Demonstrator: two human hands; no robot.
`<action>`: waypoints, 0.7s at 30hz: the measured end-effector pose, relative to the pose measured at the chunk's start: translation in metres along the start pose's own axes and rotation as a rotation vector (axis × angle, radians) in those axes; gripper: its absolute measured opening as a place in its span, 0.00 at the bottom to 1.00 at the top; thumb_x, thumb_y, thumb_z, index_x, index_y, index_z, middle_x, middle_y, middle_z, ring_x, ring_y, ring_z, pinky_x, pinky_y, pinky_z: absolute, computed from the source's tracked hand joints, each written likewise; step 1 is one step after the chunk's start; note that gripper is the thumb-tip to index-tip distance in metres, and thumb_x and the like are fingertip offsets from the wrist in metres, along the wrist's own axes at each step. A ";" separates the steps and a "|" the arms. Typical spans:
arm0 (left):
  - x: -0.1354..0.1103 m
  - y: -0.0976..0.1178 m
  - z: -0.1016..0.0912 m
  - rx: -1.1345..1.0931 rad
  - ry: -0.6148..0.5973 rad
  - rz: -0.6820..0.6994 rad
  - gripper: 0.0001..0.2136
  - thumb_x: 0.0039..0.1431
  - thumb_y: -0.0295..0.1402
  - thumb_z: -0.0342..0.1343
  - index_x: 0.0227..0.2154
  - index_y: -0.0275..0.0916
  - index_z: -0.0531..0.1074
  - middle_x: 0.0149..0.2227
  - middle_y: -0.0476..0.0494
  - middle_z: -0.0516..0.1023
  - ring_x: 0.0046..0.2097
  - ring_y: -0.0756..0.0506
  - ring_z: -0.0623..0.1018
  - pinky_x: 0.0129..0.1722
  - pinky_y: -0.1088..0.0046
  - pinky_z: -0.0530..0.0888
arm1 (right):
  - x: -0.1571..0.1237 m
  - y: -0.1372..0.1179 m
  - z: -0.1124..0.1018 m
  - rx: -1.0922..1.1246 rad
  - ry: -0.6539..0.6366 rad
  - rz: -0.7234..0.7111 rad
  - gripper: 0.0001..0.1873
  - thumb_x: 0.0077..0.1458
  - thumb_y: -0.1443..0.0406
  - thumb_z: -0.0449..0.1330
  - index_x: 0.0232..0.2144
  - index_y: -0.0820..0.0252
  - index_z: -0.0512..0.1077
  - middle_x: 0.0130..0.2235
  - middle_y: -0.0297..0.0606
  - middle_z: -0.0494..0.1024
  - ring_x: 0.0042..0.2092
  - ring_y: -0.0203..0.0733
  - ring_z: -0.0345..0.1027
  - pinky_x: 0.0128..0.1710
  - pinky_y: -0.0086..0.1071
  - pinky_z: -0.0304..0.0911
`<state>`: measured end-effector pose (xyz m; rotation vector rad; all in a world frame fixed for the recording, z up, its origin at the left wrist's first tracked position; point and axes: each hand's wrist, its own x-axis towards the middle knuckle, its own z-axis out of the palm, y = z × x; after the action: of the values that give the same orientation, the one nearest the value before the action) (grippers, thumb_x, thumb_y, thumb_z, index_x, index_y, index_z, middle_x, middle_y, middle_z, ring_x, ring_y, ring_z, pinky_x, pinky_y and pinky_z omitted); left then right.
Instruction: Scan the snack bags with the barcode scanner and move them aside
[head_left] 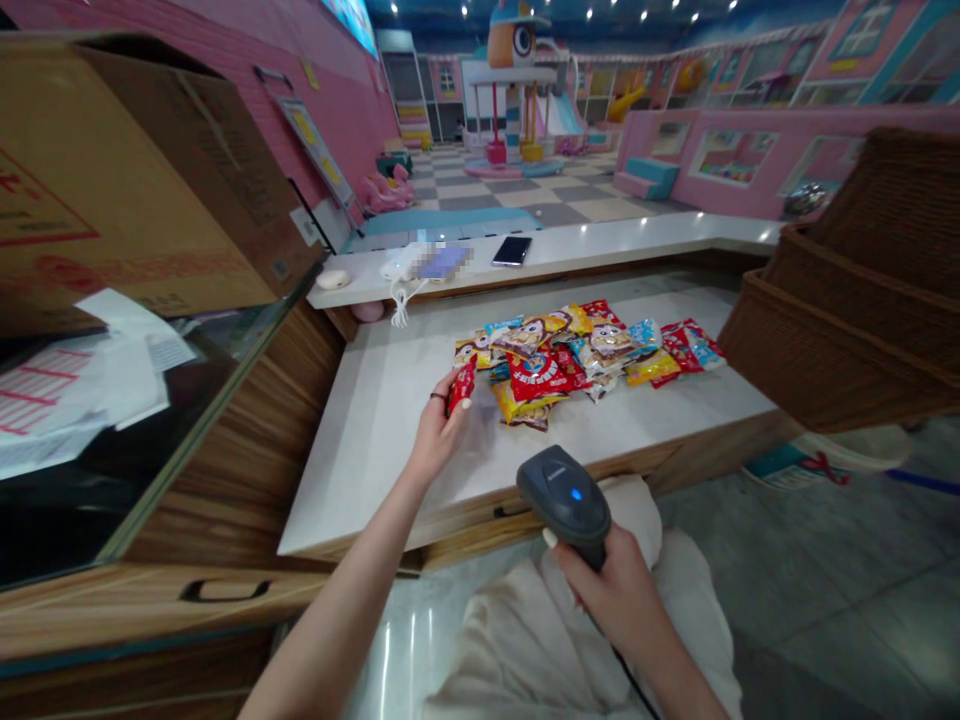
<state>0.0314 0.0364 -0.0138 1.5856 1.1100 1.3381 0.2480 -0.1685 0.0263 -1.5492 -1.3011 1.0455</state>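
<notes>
My left hand (439, 430) is closed on a small red snack packet (462, 388), held just above the white desktop (360, 440). Right beyond it lies a heap of snack packets (547, 370) in yellow, red, blue and white wrappers, several with cartoon faces. My right hand (619, 585) grips a dark grey barcode scanner (566, 500) by its handle, over my lap in front of the desk edge. A blue light glows on top of the scanner, and its cable runs down below my wrist. The scanner's head points toward the desk, apart from the packets.
A large cardboard box (150, 180) and loose papers (90, 380) stand at left. On the raised ledge (615, 240) lie a phone (512, 251) and a white cable (400, 305). Stacked brown wicker baskets (847, 310) flank the desk at right. A play area lies beyond.
</notes>
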 end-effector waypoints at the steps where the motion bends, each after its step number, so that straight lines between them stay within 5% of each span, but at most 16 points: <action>1: 0.006 -0.001 0.005 0.095 -0.025 0.067 0.32 0.61 0.50 0.59 0.64 0.39 0.65 0.66 0.34 0.68 0.69 0.34 0.65 0.70 0.53 0.57 | 0.000 0.000 0.000 0.003 -0.001 0.001 0.07 0.55 0.61 0.60 0.30 0.59 0.74 0.15 0.27 0.68 0.18 0.38 0.63 0.18 0.27 0.58; 10: 0.015 -0.011 0.048 0.163 -0.090 0.070 0.35 0.60 0.43 0.62 0.68 0.39 0.59 0.70 0.33 0.61 0.73 0.35 0.56 0.73 0.53 0.49 | -0.003 0.008 -0.008 -0.011 0.061 0.017 0.07 0.53 0.61 0.60 0.28 0.58 0.73 0.15 0.27 0.67 0.18 0.38 0.63 0.18 0.28 0.58; 15: -0.021 -0.005 0.030 0.203 0.148 0.072 0.25 0.67 0.44 0.53 0.63 0.42 0.65 0.65 0.36 0.68 0.67 0.37 0.66 0.69 0.56 0.59 | -0.009 0.017 -0.016 0.055 0.109 0.048 0.09 0.53 0.58 0.62 0.28 0.58 0.72 0.16 0.26 0.68 0.17 0.39 0.65 0.18 0.28 0.60; 21: -0.080 -0.005 -0.004 0.509 0.259 0.134 0.07 0.65 0.42 0.54 0.37 0.46 0.71 0.37 0.41 0.75 0.42 0.38 0.77 0.46 0.57 0.73 | -0.012 0.028 -0.021 0.107 0.077 0.087 0.14 0.56 0.54 0.62 0.30 0.59 0.71 0.15 0.26 0.69 0.16 0.38 0.66 0.17 0.28 0.62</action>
<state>0.0211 -0.0375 -0.0433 1.9088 1.6251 1.4539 0.2746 -0.1850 0.0074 -1.5612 -1.1163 1.0807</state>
